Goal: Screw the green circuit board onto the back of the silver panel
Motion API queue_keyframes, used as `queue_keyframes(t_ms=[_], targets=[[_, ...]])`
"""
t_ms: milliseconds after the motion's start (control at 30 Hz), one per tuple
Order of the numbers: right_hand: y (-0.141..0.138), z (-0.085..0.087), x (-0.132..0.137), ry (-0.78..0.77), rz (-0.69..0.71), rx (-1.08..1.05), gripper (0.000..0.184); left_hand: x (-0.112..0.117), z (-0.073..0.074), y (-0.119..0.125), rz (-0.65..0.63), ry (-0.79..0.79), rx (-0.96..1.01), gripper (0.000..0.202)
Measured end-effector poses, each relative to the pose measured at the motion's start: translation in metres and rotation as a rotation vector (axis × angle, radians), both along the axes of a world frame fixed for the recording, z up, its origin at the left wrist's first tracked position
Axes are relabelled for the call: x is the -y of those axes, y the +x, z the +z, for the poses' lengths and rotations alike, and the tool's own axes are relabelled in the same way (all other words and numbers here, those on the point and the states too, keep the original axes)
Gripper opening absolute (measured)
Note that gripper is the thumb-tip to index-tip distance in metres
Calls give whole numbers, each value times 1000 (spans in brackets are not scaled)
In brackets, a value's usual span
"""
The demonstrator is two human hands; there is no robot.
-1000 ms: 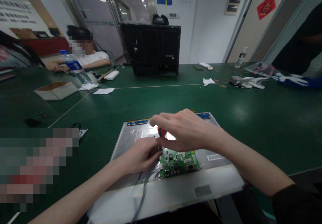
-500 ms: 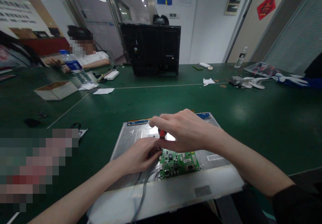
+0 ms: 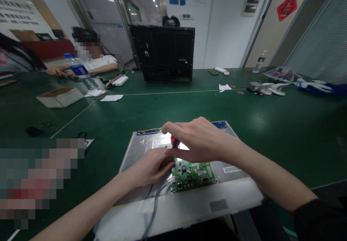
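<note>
The right hand (image 3: 199, 140) had its grip closed around a small tool with a red-and-black handle (image 3: 175, 141), held upright; the left hand (image 3: 151, 166) lay just beside it, fingers bent in toward the tool's lower end, though whether that grip pinched anything could not be told, the fingertips being partly hidden.

The tool stood at the far left corner of a green rectangular circuit board (image 3: 193, 177) dotted with components; the board sat on the back of a flat silver metal panel (image 3: 132, 158), and a thin grey cable (image 3: 155, 205) ran from near its left side over the pale translucent strip (image 3: 184, 205) along the panel's near edge; a narrow blue circuit strip (image 3: 149, 131) lined the far edge.

Beyond, on the dark green table (image 3: 130, 112), stood a black plastic monitor housing (image 3: 165, 53); an open pale cardboard box (image 3: 61, 98) lay to the left, white fabric gloves (image 3: 275, 89) to the right.
</note>
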State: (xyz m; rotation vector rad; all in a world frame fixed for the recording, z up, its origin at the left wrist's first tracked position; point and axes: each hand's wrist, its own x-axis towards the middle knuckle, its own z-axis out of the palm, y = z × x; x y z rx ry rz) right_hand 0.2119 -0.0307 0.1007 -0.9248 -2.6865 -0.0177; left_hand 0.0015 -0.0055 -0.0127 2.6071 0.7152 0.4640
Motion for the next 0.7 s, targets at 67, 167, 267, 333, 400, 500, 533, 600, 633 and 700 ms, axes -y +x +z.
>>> queue_keyframes(t_ms=[67, 167, 267, 333, 400, 500, 533, 600, 633, 700], targets=[[0, 0, 0, 0, -17, 7, 26, -1, -1, 0, 5, 4, -1, 14], [-1, 1, 1, -2, -21, 4, 25, -1, -3, 0, 15, -9, -8, 13], [-1, 2, 2, -9, -19, 1, 27, -1, -3, 0, 17, -23, -20, 14], [-1, 1, 2, -9, -22, 2, 26, -1, -3, -1, 20, -21, -17, 14], [-1, 1, 1, -9, -24, -2, 26, -1, -2, -1, 18, -17, -18, 13], [-1, 1, 1, -34, -12, -10, 30, 0, 1, -2, 2, -35, -35, 10], [0, 2, 1, -49, -4, -10, 32, 0, 2, -2, -3, -41, -37, 9], [0, 3, 1, -68, 12, -9, 35, -1, 3, -2, -10, -46, -35, 9], [0, 3, 2, -70, 18, -9, 36, -1, 2, -2, -12, -46, -32, 9], [1, 3, 1, -65, 22, -12, 34, -1, 2, -3, -18, -48, -23, 10]])
